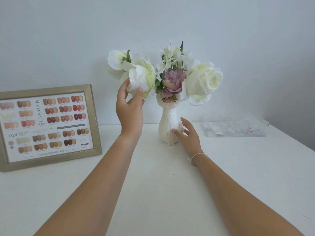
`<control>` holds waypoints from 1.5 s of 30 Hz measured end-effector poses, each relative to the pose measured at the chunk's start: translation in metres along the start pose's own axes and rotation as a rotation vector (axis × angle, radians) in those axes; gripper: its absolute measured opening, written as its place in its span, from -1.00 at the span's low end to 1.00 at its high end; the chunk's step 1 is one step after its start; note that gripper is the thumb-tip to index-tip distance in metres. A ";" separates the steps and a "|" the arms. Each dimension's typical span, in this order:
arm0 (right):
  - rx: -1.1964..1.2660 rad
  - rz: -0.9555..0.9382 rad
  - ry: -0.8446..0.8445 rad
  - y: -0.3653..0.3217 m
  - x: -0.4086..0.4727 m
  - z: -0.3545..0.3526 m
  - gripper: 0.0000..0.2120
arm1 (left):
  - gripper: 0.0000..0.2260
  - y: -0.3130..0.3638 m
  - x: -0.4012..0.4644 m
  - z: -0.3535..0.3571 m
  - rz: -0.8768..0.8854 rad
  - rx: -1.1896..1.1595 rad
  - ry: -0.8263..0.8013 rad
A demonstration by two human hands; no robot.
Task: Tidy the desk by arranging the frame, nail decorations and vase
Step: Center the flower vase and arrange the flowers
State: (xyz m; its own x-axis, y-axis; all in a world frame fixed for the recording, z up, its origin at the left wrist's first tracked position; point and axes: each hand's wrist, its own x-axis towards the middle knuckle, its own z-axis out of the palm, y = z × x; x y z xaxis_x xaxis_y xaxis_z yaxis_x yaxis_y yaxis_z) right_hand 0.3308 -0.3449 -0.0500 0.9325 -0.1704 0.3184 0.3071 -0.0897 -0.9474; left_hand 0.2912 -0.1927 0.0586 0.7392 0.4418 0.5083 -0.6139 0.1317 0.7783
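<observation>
A white cat-shaped vase (167,120) stands upright at the middle back of the white desk (153,184), filled with white and mauve artificial flowers (201,80). My left hand (130,108) is raised, thumb and fingers closed around a white bloom (142,78) on the bouquet's left side. My right hand (189,135) rests against the lower right of the vase's body, fingers spread and touching it. A gold-coloured frame (92,116) showing a nail colour chart stands at the left. A clear box (235,127) with nail decorations in its compartments sits at the right.
A pale wall (153,23) runs directly behind the desk. The desk's right edge slants away past the clear box. Bare desk surface lies between my forearms and the near edge.
</observation>
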 end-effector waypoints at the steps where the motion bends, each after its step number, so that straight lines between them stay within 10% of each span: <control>1: 0.015 -0.014 0.033 -0.003 -0.001 -0.002 -0.50 | -0.64 0.001 0.000 -0.001 0.003 0.006 -0.004; 7: 0.324 -0.263 0.393 -0.063 -0.010 -0.027 -0.56 | -0.64 0.007 -0.001 -0.001 0.008 0.006 -0.019; 13: 0.270 -0.533 0.324 -0.114 -0.014 -0.031 -0.37 | -0.59 0.011 0.001 0.002 0.009 0.053 0.009; 17: 0.212 -0.481 0.267 -0.121 -0.006 -0.029 -0.43 | -0.55 0.018 0.004 0.006 0.094 0.219 0.065; 26: 0.266 -0.354 0.240 -0.126 0.018 -0.046 -0.62 | -0.74 0.024 -0.008 0.026 0.888 0.947 -0.200; 31: 0.340 -0.312 0.208 -0.127 0.028 -0.053 -0.63 | -0.70 0.009 -0.005 0.032 0.925 1.230 -0.462; 45: 0.403 -0.247 0.147 -0.115 0.048 -0.062 -0.63 | -0.82 -0.001 0.026 0.024 0.925 1.208 -0.352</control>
State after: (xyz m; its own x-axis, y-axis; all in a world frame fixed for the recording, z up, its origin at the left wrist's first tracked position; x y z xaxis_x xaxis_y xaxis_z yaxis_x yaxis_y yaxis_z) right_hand 0.3281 -0.4037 0.0760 0.7948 -0.3313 0.5084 0.5917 0.2370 -0.7706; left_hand 0.3172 -0.2026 0.0801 0.3758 -0.2818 0.8828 -0.4247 -0.8991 -0.1062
